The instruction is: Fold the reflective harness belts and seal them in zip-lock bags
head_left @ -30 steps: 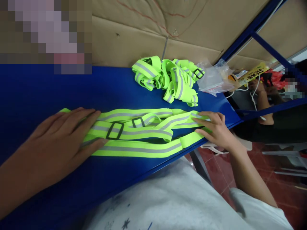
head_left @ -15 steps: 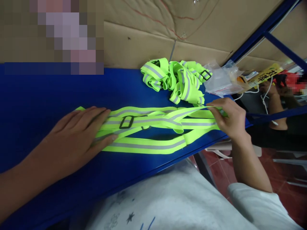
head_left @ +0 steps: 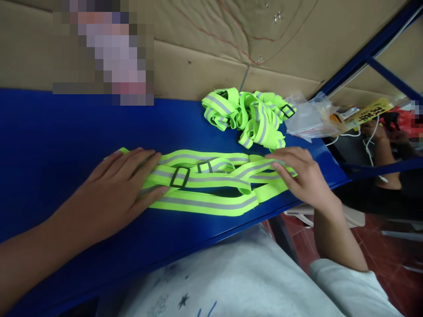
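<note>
A reflective safety harness of neon-green straps (head_left: 205,203) with grey stripes lies stretched out on the blue table. My left hand (head_left: 124,185) rests flat over its left end, fingers extended and thumb apart, covering the straps there. Just right of the thumb sits a black buckle (head_left: 180,177); a second buckle (head_left: 205,167) shows slightly behind it. At the right end, my right hand (head_left: 300,174) is closed on one strap, pinching it between thumb and fingers. That hand hides part of the straps beneath it.
Behind the harness is a crumpled pile of similar straps (head_left: 261,119). Clear plastic bags (head_left: 309,116) lie right of the pile. A blue metal frame (head_left: 393,75) stands at the right, with another person's arm (head_left: 385,152) beyond it. Brown cardboard (head_left: 198,75) lines the back.
My right hand has moved left and down with the strap, which now lies lower and slacker. The second buckle has come into fuller view. My left hand stays on the left end.
</note>
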`<control>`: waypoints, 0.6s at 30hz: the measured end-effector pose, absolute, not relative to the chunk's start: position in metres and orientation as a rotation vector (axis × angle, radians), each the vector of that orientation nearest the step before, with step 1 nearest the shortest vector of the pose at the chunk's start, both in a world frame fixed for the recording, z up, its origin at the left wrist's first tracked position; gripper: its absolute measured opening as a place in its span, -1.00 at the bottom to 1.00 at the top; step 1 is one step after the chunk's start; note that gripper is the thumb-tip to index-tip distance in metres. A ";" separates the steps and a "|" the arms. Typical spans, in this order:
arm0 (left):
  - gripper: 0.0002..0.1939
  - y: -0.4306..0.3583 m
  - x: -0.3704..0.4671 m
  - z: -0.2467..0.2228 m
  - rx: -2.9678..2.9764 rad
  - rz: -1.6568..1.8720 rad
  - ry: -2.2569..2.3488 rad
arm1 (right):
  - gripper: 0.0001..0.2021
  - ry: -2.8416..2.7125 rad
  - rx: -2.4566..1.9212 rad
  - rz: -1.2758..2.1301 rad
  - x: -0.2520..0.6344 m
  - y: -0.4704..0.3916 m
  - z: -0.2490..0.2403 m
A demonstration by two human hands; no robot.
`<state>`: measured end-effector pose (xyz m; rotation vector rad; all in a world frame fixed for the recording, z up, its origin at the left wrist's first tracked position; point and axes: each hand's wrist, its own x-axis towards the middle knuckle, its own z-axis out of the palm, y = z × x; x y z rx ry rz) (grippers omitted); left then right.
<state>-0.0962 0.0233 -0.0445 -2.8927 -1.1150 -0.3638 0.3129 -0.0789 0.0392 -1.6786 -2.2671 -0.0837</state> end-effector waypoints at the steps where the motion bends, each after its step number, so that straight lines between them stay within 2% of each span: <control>1: -0.16 0.023 -0.096 -0.044 -2.890 -0.359 -1.112 | -0.74 -2.300 -1.589 0.053 0.299 -0.077 0.042; 4: -0.17 0.021 -0.096 -0.042 -2.869 -0.359 -1.124 | -0.67 -2.328 -1.470 0.490 0.271 -0.055 0.045; 10: -0.20 0.020 -0.095 -0.044 -2.853 -0.378 -1.115 | -0.41 -2.236 -1.739 1.274 0.270 0.010 0.043; 18: -0.21 0.020 -0.097 -0.046 -2.865 -0.403 -1.104 | -0.52 -2.358 -1.796 1.766 0.261 0.022 0.057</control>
